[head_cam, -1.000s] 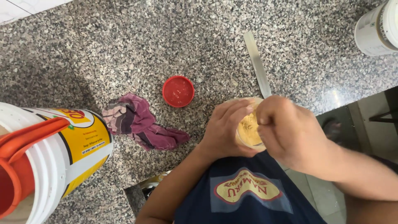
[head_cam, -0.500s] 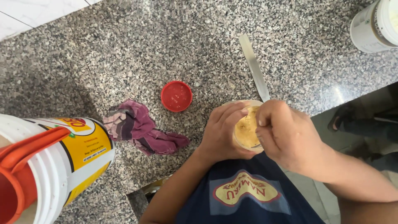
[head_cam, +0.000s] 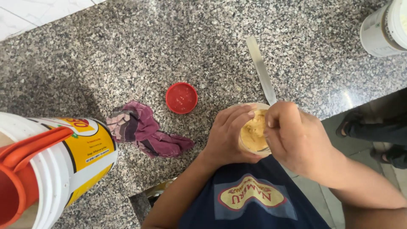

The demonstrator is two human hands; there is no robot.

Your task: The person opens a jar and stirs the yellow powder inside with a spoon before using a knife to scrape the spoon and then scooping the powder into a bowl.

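My left hand wraps around a small open jar of yellow-tan paste, held just off the counter's edge over my dark blue shirt. My right hand is closed in a fist over the jar's right rim. A long flat metal blade comes out of the top of that fist and slants away over the counter. Its lower end is hidden by my fingers. A round red lid lies on the counter to the left of the jar.
On the speckled granite counter lie a crumpled maroon cloth and, at the left, a big white bucket with an orange handle and yellow label. A white container stands at the top right. Someone's sandalled feet are on the floor at the right.
Both hands and the jar have stayed together; the view has shifted slightly. The lid, cloth and bucket have not moved.
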